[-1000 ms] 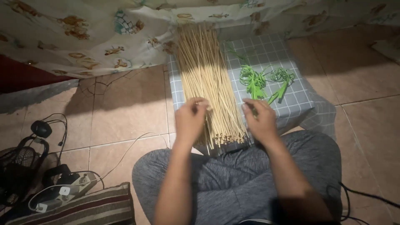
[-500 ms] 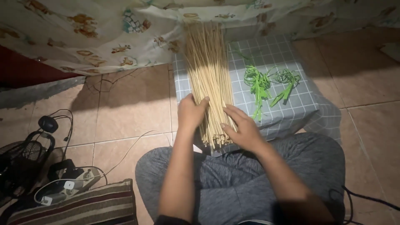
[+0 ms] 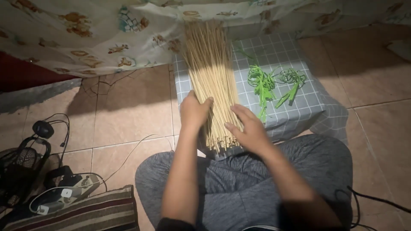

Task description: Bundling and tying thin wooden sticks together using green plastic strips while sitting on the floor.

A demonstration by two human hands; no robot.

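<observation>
At the far left, on the tiled floor (image 3: pixel 128 107), stood a small black wire-caged fan (image 3: pixel 19 169), and beside it lay a white power strip with plugs and cables (image 3: pixel 60 196). A striped cushion in brown and cream (image 3: pixel 94 211) sat at the bottom edge, just in front of the person's grey-trousered knee. A pale cloth printed with small animals (image 3: pixel 85 30) hung across the back.

The left hand (image 3: pixel 195 111) rested flat against the left side of a thick bundle of long, thin, pale bamboo sticks (image 3: pixel 209 72), fingers spread loosely over the sticks and pressing on them rather than closing around them. The bundle lay lengthwise on a grey cloth with a white grid pattern (image 3: pixel 299 102) that covered a low box-like stand; its near ends hung over the edge closest to the person's lap.

The right hand (image 3: pixel 248 128) lay on the bundle's right side near those ends, fingers open and extended, touching the sticks without gripping.

Further right on the cloth, apart from the bundle, lay a loose tangle of thin green strips (image 3: pixel 274 83).
</observation>
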